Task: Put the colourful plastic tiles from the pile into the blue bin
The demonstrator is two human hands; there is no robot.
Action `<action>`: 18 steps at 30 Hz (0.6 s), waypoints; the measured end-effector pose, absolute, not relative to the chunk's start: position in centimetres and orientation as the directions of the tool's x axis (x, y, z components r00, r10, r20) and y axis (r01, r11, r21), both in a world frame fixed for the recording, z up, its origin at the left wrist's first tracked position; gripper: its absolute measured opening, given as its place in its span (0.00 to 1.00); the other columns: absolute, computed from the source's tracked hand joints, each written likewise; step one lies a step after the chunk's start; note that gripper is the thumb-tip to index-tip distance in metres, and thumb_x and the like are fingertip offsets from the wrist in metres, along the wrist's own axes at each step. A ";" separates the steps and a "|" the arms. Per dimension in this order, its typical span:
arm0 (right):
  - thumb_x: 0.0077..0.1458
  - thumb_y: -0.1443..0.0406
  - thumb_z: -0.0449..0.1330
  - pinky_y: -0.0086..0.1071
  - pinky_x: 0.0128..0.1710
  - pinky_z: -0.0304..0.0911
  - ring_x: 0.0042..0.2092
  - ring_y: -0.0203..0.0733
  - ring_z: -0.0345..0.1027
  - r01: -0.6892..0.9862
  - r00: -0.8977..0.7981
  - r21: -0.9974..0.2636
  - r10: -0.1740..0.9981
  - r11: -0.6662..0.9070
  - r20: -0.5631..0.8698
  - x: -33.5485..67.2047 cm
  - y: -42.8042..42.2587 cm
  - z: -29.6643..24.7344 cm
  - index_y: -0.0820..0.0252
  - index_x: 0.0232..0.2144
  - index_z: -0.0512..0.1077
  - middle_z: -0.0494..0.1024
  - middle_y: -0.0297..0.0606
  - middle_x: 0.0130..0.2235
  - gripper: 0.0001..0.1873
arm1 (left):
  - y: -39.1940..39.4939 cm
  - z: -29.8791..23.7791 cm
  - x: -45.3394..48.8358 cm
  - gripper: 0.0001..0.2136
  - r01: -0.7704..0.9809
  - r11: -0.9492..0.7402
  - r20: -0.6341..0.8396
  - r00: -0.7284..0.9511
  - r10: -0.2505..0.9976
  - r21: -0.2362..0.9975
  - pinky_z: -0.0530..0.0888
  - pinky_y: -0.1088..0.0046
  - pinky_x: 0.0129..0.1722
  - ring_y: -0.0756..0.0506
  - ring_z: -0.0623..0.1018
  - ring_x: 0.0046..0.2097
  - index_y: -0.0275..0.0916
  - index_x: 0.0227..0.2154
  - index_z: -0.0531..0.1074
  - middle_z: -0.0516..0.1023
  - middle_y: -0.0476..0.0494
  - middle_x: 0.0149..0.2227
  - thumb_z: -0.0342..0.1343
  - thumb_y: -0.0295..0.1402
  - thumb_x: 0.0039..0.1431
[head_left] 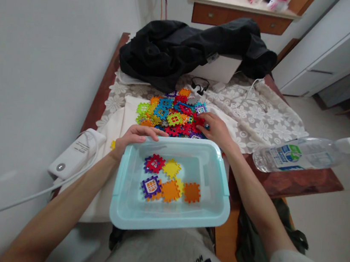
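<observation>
A light blue plastic bin (167, 226) stands near me at the table's front edge, tilted towards me. Inside lie several interlocking plastic tiles, among them a purple-framed tile (151, 186), an orange tile (192, 192) and a yellow tile (171, 168). My left hand (135, 136) grips the bin's far left corner, thumb over the rim and fingers along its outer side. Beyond the rim spreads a heap of multicoloured tiles (174, 119). At the heap's right side my right hand (212, 128) touches red tiles, its thumb and forefinger apart around them.
A clear plastic bottle (300, 155) lies on its side at the right. Black cloth (186, 48) drapes over a pale panel behind the heap, with dark earphones (200, 85) in front. At the left, a white power strip (77, 154) trails a cable beside the wall.
</observation>
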State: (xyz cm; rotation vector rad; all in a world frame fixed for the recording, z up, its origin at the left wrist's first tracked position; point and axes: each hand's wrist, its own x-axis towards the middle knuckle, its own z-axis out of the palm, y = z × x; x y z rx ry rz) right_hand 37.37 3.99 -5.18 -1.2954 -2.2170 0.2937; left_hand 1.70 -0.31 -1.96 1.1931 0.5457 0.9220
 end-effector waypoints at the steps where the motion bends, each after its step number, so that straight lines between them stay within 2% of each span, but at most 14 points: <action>1: 0.70 0.55 0.61 0.55 0.60 0.72 0.57 0.59 0.76 0.738 -0.383 -0.442 0.856 0.510 0.349 37.3 3.9 -5.1 0.54 0.59 0.77 0.82 0.49 0.58 0.20 | -0.3 -2.0 1.7 0.12 -0.315 0.087 0.101 0.536 0.838 0.945 0.80 0.67 0.48 0.36 0.86 0.50 0.36 0.35 0.89 0.88 0.32 0.49 0.64 0.35 0.51; 8: 0.68 0.46 0.62 0.63 0.69 0.64 0.70 0.65 0.65 0.778 -0.328 -0.390 0.848 0.492 0.415 37.0 3.5 -4.7 0.51 0.70 0.69 0.71 0.51 0.70 0.34 | -0.4 -2.1 1.6 0.12 -0.311 0.082 0.103 0.536 0.838 0.947 0.79 0.65 0.47 0.35 0.85 0.49 0.36 0.34 0.89 0.88 0.32 0.48 0.64 0.36 0.51; 11: 0.65 0.43 0.65 0.67 0.72 0.58 0.74 0.69 0.58 0.797 -0.325 -0.378 0.862 0.471 0.389 36.9 3.7 -5.2 0.51 0.72 0.67 0.65 0.50 0.75 0.40 | -0.4 -1.9 1.6 0.12 -0.293 0.071 0.106 0.547 0.831 0.954 0.79 0.65 0.48 0.35 0.85 0.50 0.37 0.35 0.89 0.88 0.33 0.48 0.64 0.36 0.51; 13: 0.65 0.43 0.65 0.68 0.72 0.57 0.74 0.69 0.57 0.801 -0.341 -0.374 0.870 0.467 0.358 36.9 3.8 -5.6 0.53 0.70 0.69 0.67 0.51 0.74 0.38 | -0.4 -1.8 1.6 0.13 -0.292 0.071 0.105 0.547 0.831 0.954 0.79 0.65 0.49 0.35 0.85 0.50 0.37 0.35 0.89 0.88 0.33 0.48 0.64 0.36 0.51; 18: 0.70 0.48 0.61 0.62 0.68 0.65 0.66 0.65 0.69 0.779 -0.383 -0.380 0.858 0.499 0.343 36.9 4.2 -5.6 0.58 0.57 0.78 0.77 0.53 0.64 0.24 | -0.6 -1.7 1.7 0.13 -0.302 0.103 0.075 0.525 0.848 0.948 0.79 0.68 0.48 0.38 0.85 0.48 0.36 0.34 0.89 0.89 0.33 0.48 0.63 0.35 0.49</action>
